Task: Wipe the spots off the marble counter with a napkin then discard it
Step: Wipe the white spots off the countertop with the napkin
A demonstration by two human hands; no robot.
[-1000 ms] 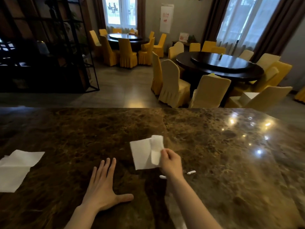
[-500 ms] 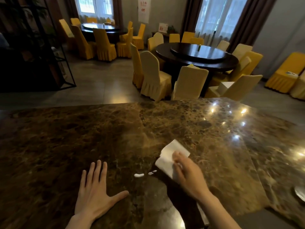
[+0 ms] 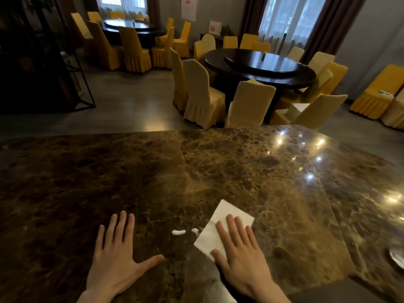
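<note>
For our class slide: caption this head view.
Right hand presses white paper napkin flat beside white spots on brown marble counter.

Our right hand [image 3: 240, 254] lies flat over the near part of the napkin [image 3: 220, 219], so we cannot see that part, nor any spot beneath it. One white spot [image 3: 195, 230] runs under the napkin's left edge, its end hidden. Both our forearms are cut off by the near edge. At the right edge, a shiny round object [image 3: 396, 258] is cropped and too blurred to identify. The wall notices [image 3: 188, 7] far off are unreadable.
</note>
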